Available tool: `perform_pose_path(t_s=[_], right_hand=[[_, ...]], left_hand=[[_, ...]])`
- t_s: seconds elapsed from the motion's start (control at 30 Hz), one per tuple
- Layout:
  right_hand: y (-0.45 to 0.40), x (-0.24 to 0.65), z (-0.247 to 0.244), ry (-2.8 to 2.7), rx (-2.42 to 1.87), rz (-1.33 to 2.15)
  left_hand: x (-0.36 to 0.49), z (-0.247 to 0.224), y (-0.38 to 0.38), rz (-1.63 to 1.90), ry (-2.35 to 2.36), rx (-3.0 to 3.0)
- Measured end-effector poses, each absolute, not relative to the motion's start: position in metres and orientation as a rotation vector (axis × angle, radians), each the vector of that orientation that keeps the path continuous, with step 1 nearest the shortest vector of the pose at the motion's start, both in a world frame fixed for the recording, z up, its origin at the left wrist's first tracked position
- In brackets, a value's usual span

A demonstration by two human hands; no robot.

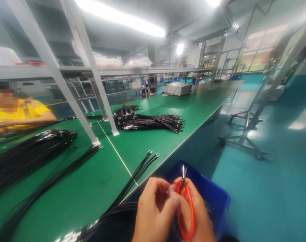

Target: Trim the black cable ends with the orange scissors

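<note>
Head view: the right hand [201,209] grasps small scissors [192,215] with orange handles, blades pointing up and away, above a blue bin [213,189] beside a green table [110,178]. The left hand [149,213] is curled, its fingertips meeting the right hand's; whether it pinches anything I cannot tell. Black cables [140,169] lie along the table edge at the left hand's side. Farther back lies a bundled pile of cables [153,122]. At far left sits a person in yellow [39,109].

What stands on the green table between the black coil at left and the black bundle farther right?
Grey posts: the head view shows them between the coil and bundle.
</note>
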State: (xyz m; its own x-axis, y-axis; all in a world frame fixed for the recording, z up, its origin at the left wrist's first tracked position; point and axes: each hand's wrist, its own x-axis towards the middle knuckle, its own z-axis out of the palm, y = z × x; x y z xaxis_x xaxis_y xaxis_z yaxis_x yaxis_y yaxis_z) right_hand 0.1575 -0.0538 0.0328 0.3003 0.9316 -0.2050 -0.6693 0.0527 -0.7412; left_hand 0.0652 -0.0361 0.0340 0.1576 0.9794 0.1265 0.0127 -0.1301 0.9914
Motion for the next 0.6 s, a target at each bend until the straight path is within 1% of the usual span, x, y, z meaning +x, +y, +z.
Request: perform_pose_path(t_s=[0.1,0.2,0.4,0.5,0.6], right_hand=[[-0.0561,0.1557,0.0382,-0.445,-0.879,1.236],[-0.0574,0.1574,0.0390,-0.405,-0.831,1.330],[-0.0579,0.1591,0.0371,-0.372,-0.794,1.410],[-0.0565,0.1591,0.0369,-0.365,-0.759,1.423],[-0.0529,0.1608,0.0353,-0.360,-0.722,1.434]], left_hand=[[0.0646,0.0392,-0.0308,1.128,0.990,1.238],[0.0599,0.0407,-0.0264,1.070,0.823,1.096],[0.0594,0.0392,-0.0271,1.096,0.792,0.973],[0.0628,0.0400,-0.0269,1.098,0.712,0.999],[0.0628,0.0405,-0.0259,1.118,0.629,0.892]])
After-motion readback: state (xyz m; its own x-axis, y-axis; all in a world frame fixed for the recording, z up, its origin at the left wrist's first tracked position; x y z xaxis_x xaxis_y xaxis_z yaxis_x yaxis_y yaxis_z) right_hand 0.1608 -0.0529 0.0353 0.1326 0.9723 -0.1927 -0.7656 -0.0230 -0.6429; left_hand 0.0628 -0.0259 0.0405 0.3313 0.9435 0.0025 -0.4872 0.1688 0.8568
